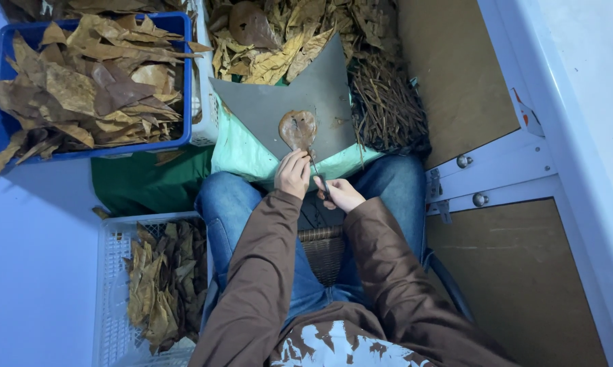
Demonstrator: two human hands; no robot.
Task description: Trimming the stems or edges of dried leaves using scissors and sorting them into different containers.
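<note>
A brown dried leaf (297,128) lies flat on a grey board (299,102) that rests on a pale green cushion (245,153) over my knees. My left hand (293,173) pinches the leaf's lower end near the stem. My right hand (340,194) sits just to the right, closed around a thin dark tool (318,175) whose tip points up at the leaf's base. What kind of tool it is cannot be made out.
A blue crate (0,129) of dried leaves stands at the upper left. A white crate (109,285) with yellowish leaves is at the lower left. Loose leaves (279,41) and a heap of stems (388,102) lie beyond the board. A wooden panel (517,285) is on the right.
</note>
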